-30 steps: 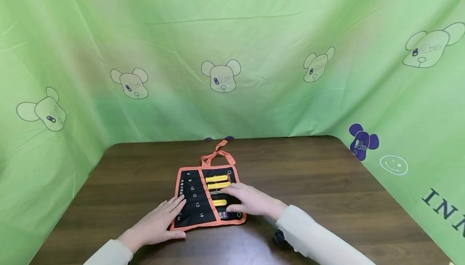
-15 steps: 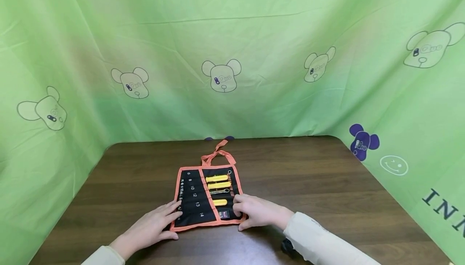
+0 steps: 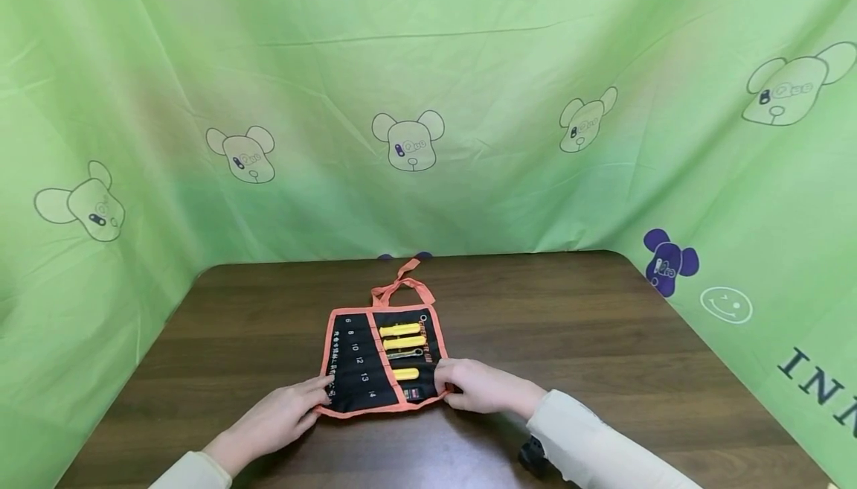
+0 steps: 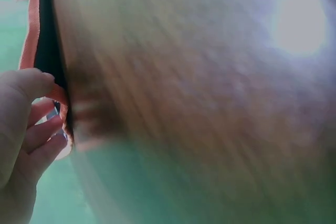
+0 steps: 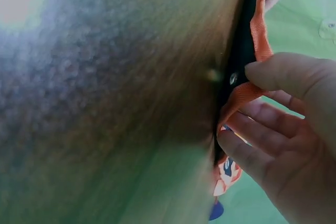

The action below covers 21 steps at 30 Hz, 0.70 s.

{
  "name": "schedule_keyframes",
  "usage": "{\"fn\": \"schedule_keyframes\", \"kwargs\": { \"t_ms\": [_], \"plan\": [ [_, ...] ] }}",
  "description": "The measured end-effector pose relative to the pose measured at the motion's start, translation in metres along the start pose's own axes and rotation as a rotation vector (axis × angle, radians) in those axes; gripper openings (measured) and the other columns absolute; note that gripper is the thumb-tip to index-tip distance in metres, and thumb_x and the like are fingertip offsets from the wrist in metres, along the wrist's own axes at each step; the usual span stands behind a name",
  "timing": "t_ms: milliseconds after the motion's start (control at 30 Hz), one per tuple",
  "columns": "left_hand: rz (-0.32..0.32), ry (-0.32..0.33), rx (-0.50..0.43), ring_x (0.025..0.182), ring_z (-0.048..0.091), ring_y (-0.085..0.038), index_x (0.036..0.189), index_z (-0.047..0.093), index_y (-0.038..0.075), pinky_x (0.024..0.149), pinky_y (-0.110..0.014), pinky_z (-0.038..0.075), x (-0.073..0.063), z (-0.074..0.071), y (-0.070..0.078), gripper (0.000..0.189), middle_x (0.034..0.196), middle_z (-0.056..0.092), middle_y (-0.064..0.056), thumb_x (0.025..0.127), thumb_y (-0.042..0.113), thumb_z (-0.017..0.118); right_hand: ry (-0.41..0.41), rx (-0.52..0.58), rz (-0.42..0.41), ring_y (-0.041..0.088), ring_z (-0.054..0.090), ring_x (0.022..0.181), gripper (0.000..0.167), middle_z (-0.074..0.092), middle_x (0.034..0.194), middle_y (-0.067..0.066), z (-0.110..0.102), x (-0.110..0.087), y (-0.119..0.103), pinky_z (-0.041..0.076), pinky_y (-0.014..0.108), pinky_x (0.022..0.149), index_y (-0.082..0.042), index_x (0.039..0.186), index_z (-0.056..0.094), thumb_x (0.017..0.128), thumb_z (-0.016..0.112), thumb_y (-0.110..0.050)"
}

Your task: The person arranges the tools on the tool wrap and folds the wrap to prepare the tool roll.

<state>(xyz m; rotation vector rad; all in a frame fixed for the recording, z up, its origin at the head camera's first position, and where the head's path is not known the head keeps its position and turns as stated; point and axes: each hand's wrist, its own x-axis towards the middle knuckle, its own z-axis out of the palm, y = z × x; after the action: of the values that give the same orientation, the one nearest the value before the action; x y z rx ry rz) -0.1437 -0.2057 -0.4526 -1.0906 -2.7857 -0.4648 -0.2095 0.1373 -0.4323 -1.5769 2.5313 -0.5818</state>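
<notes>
A black tool roll [image 3: 348,381] with orange trim lies open on the wooden table, its near edge raised a little. Its pockets hold yellow-handled tools [image 3: 405,342] and a metal wrench [image 3: 410,353]. My left hand [image 3: 271,418] pinches the near left corner, thumb under the cloth. At the near right corner, my right hand [image 3: 485,386] grips the edge the same way. In the left wrist view the thumb presses the orange trim [image 4: 32,30] against the fingers. The right wrist view shows the thumb on the black underside by the bent trim [image 5: 259,30].
Orange tie straps [image 3: 402,288] trail from the roll's far edge across the brown table [image 3: 569,325]. A green printed curtain [image 3: 469,206] surrounds the table at the back and sides. Under the right sleeve sits a small black object [image 3: 532,458].
My right hand has moved from over the pockets to the near right corner and gripped it. My left hand has slid to the near left corner and taken hold; the near edge has risen.
</notes>
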Motion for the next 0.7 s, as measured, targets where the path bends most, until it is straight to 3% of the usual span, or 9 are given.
{"fn": "schedule_keyframes", "kwargs": {
  "t_ms": [133, 200, 333, 400, 533, 700],
  "plan": [
    [-0.036, 0.063, -0.087, 0.1, 0.061, -0.02, 0.099, 0.067, 0.011, 0.079, -0.037, 0.05, 0.003, -0.001, -0.002, 0.014, 0.112, 0.063, -0.009, 0.088, 0.006, 0.06, 0.053, 0.081, 0.021, 0.009, 0.047, 0.066, 0.021, 0.045, 0.073, -0.009, -0.004, -0.001, 0.002, 0.037, 0.017, 0.06, -0.015, 0.073, 0.051, 0.081, 0.061, 0.002],
    [-0.07, 0.092, -0.128, 0.088, 0.062, -0.012, 0.099, 0.065, 0.011, 0.073, -0.032, 0.051, 0.005, -0.002, -0.003, 0.012, 0.099, 0.066, -0.002, 0.089, 0.006, 0.058, 0.077, 0.128, 0.037, 0.006, 0.046, 0.064, 0.019, 0.044, 0.072, -0.011, -0.006, -0.002, 0.003, 0.037, 0.017, 0.059, -0.014, 0.076, 0.051, 0.083, 0.059, 0.002],
    [-0.133, 0.143, -0.207, 0.064, 0.05, -0.003, 0.091, 0.06, 0.011, 0.057, -0.024, 0.043, 0.011, -0.005, -0.005, 0.007, 0.076, 0.058, 0.007, 0.09, 0.004, 0.058, 0.127, 0.209, 0.085, 0.001, 0.042, 0.062, 0.014, 0.047, 0.071, -0.012, -0.009, -0.003, 0.007, 0.038, 0.019, 0.057, -0.012, 0.082, 0.051, 0.089, 0.054, 0.0],
    [-0.172, 0.157, -0.26, 0.061, 0.046, -0.003, 0.09, 0.059, 0.011, 0.055, -0.022, 0.04, 0.014, -0.006, -0.006, 0.007, 0.072, 0.055, 0.006, 0.091, 0.004, 0.056, 0.157, 0.239, 0.108, 0.002, 0.044, 0.061, 0.014, 0.051, 0.07, -0.008, -0.01, -0.002, 0.009, 0.039, 0.02, 0.057, -0.011, 0.082, 0.051, 0.09, 0.053, 0.0],
    [-0.266, 0.184, -0.379, 0.061, 0.053, -0.007, 0.096, 0.057, 0.01, 0.054, -0.022, 0.046, 0.021, -0.008, -0.008, 0.008, 0.072, 0.054, 0.002, 0.093, 0.004, 0.052, 0.21, 0.348, 0.18, 0.008, 0.052, 0.06, 0.013, 0.059, 0.068, 0.002, -0.01, 0.002, 0.011, 0.044, 0.023, 0.054, -0.007, 0.081, 0.05, 0.091, 0.05, 0.001],
    [-0.415, 0.237, -0.483, 0.058, 0.059, -0.015, 0.118, 0.045, 0.008, 0.055, -0.022, 0.05, 0.031, -0.008, -0.009, 0.024, 0.069, 0.051, -0.001, 0.095, 0.004, 0.049, 0.273, 0.564, 0.304, 0.022, 0.057, 0.06, 0.003, 0.057, 0.071, 0.01, -0.009, 0.009, 0.014, 0.052, 0.035, 0.05, 0.0, 0.091, 0.05, 0.093, 0.048, 0.001]
  ]
}}
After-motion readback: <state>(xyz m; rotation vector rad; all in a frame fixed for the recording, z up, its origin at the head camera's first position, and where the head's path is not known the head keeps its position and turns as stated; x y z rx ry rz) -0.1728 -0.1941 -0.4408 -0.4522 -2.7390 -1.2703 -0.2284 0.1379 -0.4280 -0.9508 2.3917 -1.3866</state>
